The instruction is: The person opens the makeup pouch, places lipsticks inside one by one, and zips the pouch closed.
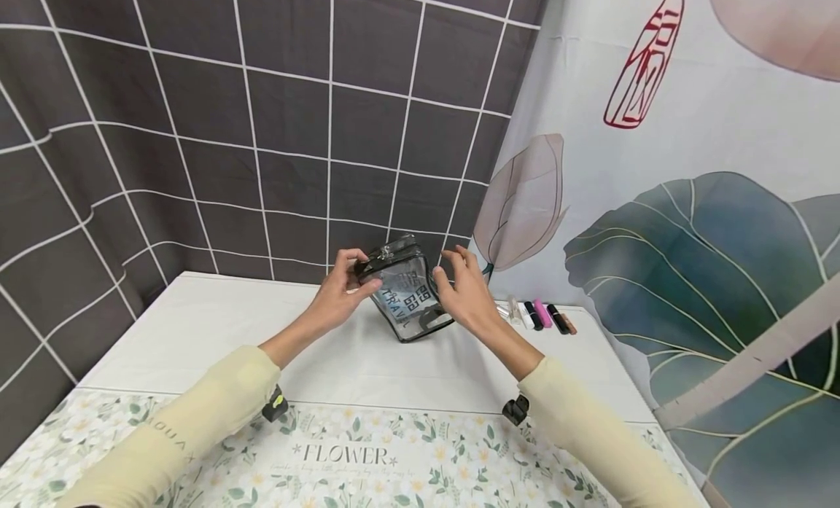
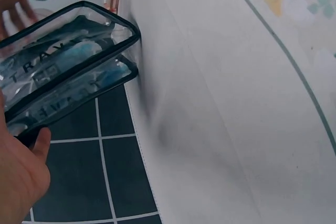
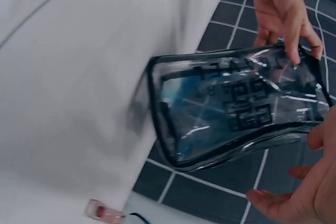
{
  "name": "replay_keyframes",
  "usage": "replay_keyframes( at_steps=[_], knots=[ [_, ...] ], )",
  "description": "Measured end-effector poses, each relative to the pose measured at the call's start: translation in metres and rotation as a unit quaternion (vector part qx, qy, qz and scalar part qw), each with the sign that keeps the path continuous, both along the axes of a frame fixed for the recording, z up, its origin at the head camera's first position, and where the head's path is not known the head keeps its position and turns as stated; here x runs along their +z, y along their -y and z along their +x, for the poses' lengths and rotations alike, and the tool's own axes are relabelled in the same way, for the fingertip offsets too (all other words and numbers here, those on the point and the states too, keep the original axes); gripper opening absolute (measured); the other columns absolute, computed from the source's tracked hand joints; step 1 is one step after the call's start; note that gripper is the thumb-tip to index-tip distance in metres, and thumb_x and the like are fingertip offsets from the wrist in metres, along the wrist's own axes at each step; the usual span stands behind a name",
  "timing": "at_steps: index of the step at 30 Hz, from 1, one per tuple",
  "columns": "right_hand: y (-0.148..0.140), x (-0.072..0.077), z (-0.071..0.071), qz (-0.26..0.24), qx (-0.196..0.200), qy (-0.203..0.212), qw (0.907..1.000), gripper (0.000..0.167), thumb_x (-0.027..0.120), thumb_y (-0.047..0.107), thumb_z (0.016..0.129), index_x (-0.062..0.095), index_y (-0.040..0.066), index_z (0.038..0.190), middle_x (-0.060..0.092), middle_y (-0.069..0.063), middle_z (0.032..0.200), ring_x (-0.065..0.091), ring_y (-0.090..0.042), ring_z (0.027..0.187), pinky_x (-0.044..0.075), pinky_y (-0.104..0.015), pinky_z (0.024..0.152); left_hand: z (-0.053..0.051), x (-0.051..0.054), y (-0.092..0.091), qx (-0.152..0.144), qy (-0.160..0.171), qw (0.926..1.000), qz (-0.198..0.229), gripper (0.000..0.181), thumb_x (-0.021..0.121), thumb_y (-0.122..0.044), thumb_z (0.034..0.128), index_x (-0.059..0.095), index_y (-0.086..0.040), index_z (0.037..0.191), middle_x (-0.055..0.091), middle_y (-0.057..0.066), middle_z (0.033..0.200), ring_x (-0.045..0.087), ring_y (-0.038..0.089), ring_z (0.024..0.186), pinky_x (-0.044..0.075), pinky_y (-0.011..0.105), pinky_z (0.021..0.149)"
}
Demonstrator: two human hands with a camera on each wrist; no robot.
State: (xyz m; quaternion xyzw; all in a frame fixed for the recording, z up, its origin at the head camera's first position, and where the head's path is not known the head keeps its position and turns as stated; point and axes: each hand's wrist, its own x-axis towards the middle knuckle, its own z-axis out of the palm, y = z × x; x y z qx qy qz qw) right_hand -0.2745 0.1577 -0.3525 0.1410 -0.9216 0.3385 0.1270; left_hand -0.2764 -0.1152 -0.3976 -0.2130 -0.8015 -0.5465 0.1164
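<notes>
Mid-desk, your left hand pinches the tilted clear pouch at its upper left edge. Your right hand, fingers apart, is at its right side; cosmetics lie farther right.

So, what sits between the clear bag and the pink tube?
In the head view, going from the clear bag to the pink tube: the right hand, then small clear containers, a white tube and a black tube.

Dark grid-patterned curtain, white leaf-print hanging, white tabletop, floral mat
</notes>
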Motion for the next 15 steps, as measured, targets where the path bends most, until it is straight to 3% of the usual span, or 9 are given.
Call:
replay_keyframes(
  at_steps=[6,8,13,15],
  knots=[
    [0.011,0.018,-0.005,-0.010,0.021,-0.050,0.9985,0.054,0.040,0.032,0.121,0.055,0.001,0.162,0.033,-0.028,0.180,0.041,-0.046,0.166,0.041,-0.064,0.134,0.000,-0.001,-0.002,0.004,-0.006,0.9998,-0.016,0.036,0.070,-0.016,0.1124,0.046,-0.010,0.138,0.062,0.023,0.147,0.069,0.036,0.127,0.060,0.051,0.114],
    [0.016,0.024,-0.006,-0.017,0.028,-0.055,0.9979,0.053,0.040,0.034,0.122,0.058,0.001,0.159,0.033,-0.027,0.180,0.046,-0.046,0.162,0.044,-0.064,0.131,-0.001,0.000,-0.002,0.002,-0.010,0.9998,-0.016,0.034,0.070,-0.016,0.1124,0.047,-0.009,0.136,0.062,0.022,0.147,0.069,0.036,0.127,0.060,0.051,0.113],
    [0.031,0.039,-0.007,-0.021,0.043,-0.057,0.9972,0.042,0.055,0.040,0.117,0.070,0.008,0.141,0.030,-0.024,0.183,0.052,-0.047,0.156,0.051,-0.068,0.121,0.000,0.001,-0.005,-0.001,-0.017,0.9998,-0.013,0.032,0.070,-0.017,0.1125,0.048,-0.009,0.135,0.060,0.020,0.147,0.068,0.034,0.126,0.060,0.052,0.113],
    [0.039,0.043,-0.008,-0.013,0.051,-0.062,0.9967,0.034,0.063,0.037,0.114,0.073,0.009,0.130,0.030,-0.024,0.182,0.049,-0.047,0.159,0.051,-0.068,0.123,0.000,0.001,-0.006,-0.001,-0.017,0.9998,-0.014,0.031,0.070,-0.017,0.1125,0.049,-0.009,0.134,0.059,0.019,0.146,0.068,0.035,0.127,0.060,0.053,0.113]
  ],
)
